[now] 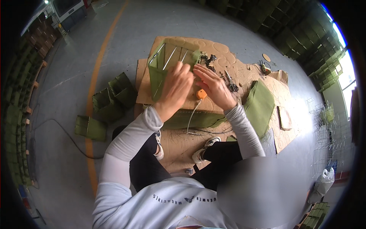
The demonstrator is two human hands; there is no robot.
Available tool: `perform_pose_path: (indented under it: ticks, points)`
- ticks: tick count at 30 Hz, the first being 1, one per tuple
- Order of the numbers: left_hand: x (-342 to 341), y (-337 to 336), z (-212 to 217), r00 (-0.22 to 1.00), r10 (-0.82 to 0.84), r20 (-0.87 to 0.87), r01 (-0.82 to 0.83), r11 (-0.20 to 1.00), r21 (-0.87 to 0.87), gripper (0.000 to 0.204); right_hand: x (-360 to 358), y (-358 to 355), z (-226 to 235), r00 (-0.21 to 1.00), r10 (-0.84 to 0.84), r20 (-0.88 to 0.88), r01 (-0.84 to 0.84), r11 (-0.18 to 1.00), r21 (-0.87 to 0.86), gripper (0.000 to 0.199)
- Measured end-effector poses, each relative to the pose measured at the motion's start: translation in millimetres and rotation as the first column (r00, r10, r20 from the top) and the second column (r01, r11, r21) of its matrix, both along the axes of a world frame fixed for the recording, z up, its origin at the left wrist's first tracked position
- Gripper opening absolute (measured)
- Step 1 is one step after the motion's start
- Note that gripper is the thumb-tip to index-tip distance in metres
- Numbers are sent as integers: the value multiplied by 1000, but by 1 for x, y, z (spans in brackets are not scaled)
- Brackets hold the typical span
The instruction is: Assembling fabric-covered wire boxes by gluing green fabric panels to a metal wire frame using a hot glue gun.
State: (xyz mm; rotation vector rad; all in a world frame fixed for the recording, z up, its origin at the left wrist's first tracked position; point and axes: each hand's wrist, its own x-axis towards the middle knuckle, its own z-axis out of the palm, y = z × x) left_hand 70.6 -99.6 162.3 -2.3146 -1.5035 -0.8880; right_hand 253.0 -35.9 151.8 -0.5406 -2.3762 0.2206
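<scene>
A green fabric box (155, 76) with thin metal wires across it rests on the cardboard-covered work surface in front of me. Over its right part is my left hand (176, 88), its fingers curled together; what they hold is hidden. My right hand (214, 87) has its fingers pressed together, with their tips at the box's right edge. Just below my hands lies an orange object (201, 94) with a pale cord, its kind unclear. Dark-handled scissors (233, 87) are to the right of my right hand.
Cardboard (223, 49) under the work carries dark scraps (209, 60). Folded green fabric (260, 105) lies at the right. Several green boxes (105, 102) stand on the floor at left. Stacked green boxes (297, 34) fill the far right. A wire rack (324, 133) stands beyond.
</scene>
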Motion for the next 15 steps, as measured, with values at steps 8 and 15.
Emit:
perform_pose_path:
  ticks: [8,15]
  points:
    - [-14,-16,-25,996,-54,70,42,985,166,16,-1,31,2,997,-5,72,-12,974,228,42]
    - [-12,-21,-22,997,-62,-36,65,993,100,14,-17,74,36,739,160,655,-429,861,274,23]
